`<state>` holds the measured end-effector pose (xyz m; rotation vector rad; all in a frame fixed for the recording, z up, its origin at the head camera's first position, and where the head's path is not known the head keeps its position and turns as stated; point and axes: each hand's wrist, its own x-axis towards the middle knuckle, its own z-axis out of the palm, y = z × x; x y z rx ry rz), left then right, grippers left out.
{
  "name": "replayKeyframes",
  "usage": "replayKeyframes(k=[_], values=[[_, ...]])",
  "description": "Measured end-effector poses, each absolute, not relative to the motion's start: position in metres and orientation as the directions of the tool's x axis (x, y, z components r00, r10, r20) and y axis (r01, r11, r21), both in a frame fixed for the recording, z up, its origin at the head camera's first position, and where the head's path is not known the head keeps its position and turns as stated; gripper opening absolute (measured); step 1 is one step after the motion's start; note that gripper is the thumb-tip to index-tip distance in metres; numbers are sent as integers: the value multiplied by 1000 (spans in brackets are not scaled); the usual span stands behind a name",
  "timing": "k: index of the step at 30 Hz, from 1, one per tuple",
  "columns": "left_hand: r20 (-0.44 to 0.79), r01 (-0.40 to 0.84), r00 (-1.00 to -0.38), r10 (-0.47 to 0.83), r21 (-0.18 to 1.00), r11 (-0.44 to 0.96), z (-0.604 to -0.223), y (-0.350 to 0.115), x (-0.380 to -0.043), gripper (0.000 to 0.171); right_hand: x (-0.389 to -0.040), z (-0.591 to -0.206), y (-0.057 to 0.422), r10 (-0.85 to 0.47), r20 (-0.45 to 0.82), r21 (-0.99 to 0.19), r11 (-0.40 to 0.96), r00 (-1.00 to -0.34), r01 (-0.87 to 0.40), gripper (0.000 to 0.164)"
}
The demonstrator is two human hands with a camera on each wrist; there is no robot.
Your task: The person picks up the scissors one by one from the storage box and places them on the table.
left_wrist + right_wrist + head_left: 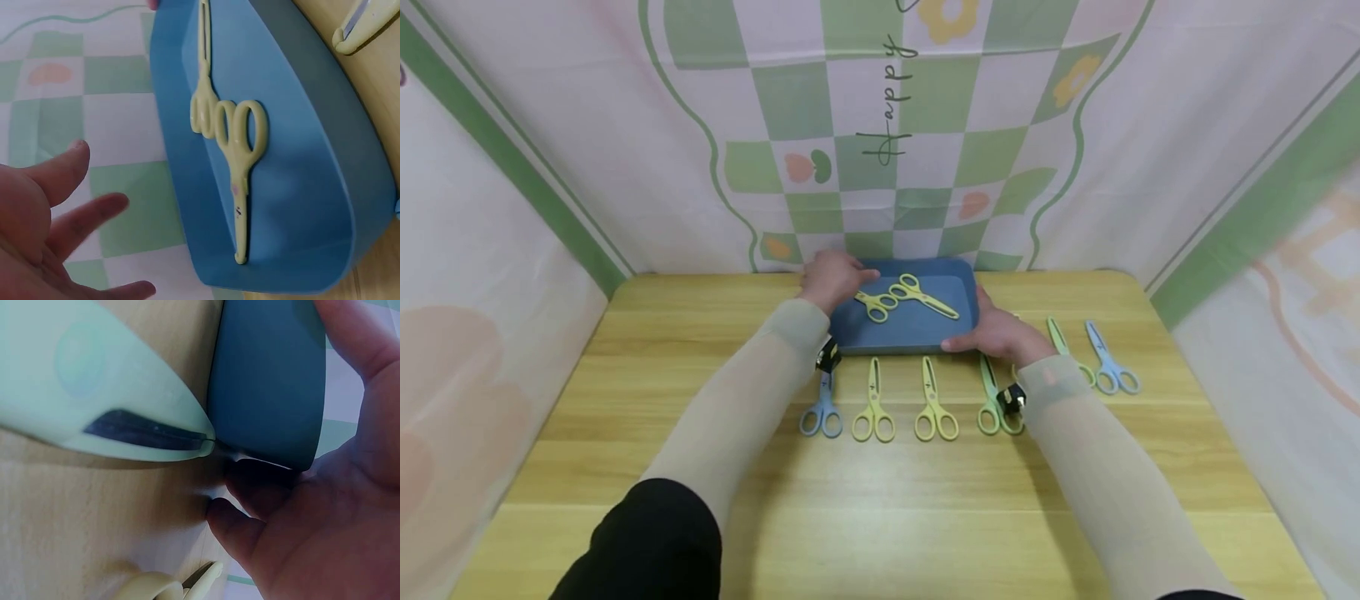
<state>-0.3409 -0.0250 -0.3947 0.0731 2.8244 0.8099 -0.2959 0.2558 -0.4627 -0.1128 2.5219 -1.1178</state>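
Note:
A blue rectangular tray (895, 335) stands at the table's far edge, with two pairs of yellow scissors (239, 150) lying inside. My right hand (1003, 329) grips the tray's right side; the thumb is at its near corner and the other fingers reach around the side. In the right wrist view, fingertips curl at the tray's lower edge. My left hand (831, 279) is over the tray's far left corner. Seen from the left wrist, its fingers are spread and apart from the tray wall. Green scissors (144, 381) lie close to the right hand.
Along the tray's near side lie blue scissors (826, 406), yellow scissors (873, 408), more yellow scissors (929, 404) and green scissors (989, 383). Farther right are green scissors (1057, 337) and blue scissors (1102, 350). A patterned cloth (790, 100) hangs behind the wooden table (865, 517).

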Motion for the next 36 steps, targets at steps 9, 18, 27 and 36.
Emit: replayKeyframes(k=[9,18,27,36], values=[[-162,187,-926,340,584,790,-410,-13,-357,45,-297,-462,256,-236,-290,-738,672,-927,60,134],[-132,439,-839,528,407,801,-417,-3,-371,58,-297,-464,255,-257,-270,-778,626,-928,53,135],[-149,561,-778,611,274,781,-425,7,-388,64,-297,-464,257,-265,-253,-806,590,-931,51,135],[-215,620,-741,636,145,771,-435,15,-394,39,-297,-465,258,-243,-273,-768,638,-931,58,135]])
